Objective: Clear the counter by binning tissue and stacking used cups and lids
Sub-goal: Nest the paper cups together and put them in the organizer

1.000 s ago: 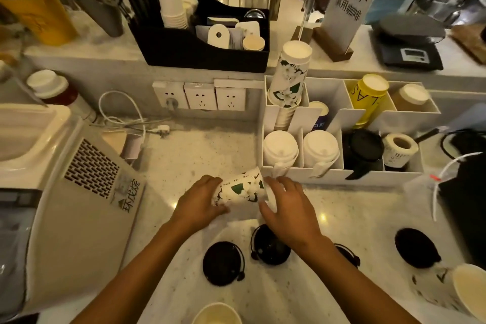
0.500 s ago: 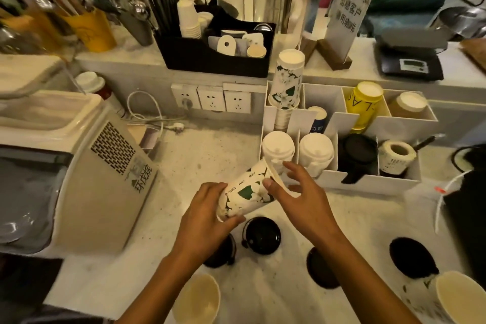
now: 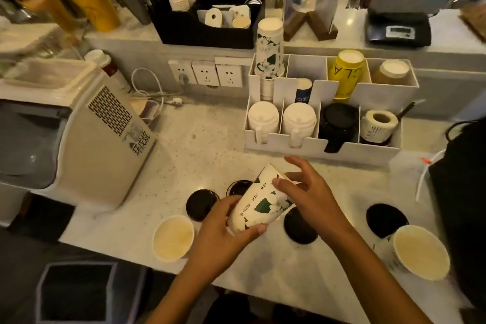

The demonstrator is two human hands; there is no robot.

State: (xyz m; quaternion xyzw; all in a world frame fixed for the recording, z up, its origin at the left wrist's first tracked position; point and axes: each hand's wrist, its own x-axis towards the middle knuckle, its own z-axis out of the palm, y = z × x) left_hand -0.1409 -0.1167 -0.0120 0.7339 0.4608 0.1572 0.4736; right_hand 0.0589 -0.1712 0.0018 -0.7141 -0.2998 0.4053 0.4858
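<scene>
I hold a white paper cup with green leaf print point(image 3: 259, 204) tilted over the counter, mouth pointing up and away. My left hand point(image 3: 223, 234) grips its base end; my right hand point(image 3: 307, 192) touches its rim side with spread fingers. An empty cup point(image 3: 173, 238) stands at the counter's front edge to the left, and another printed cup point(image 3: 418, 251) stands at the front right. Several black lids lie flat around my hands: lid point(image 3: 201, 204), lid point(image 3: 238, 187) partly hidden behind the cup, lid point(image 3: 299, 226), lid point(image 3: 385, 219).
A white organiser point(image 3: 315, 144) with lids and cup stacks stands behind. A beige machine point(image 3: 86, 144) fills the left. A bin with a dark opening point(image 3: 76, 292) sits below the counter edge at left. A black object point(image 3: 462, 205) borders the right.
The cup and both hands have come toward the counter's front edge. My view has dropped back, showing the bin and more of the front cups.
</scene>
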